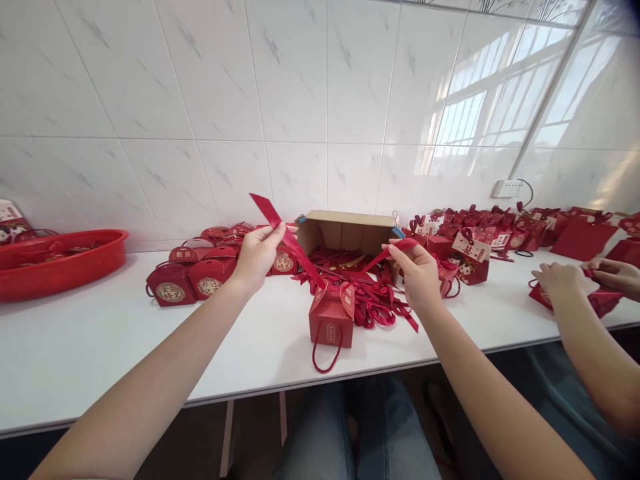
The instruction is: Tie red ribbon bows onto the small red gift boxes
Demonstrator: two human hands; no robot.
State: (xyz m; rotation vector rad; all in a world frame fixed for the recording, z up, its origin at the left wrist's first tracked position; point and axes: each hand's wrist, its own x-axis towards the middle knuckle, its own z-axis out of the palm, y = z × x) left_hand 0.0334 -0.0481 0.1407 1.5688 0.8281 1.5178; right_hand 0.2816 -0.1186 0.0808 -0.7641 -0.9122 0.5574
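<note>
A small red gift box (331,321) with a rope handle hanging down its front stands near the table's edge. From its top a shiny red ribbon (303,257) runs up to both sides. My left hand (261,253) pinches one length, whose loose end sticks up past the fingers. On the other side my right hand (416,272) pinches the other length, above the box and to its right. Behind the gift box lies a tangled pile of red ribbons (383,303), spilling from an open cardboard box (353,219).
Finished-looking red gift boxes (173,283) sit to the left, beside a red plastic basin (65,277). More gift boxes (470,257) crowd the right side. At far right, a co-worker's hands (570,283) work on another red box. A tiled wall (295,100) closes off the back.
</note>
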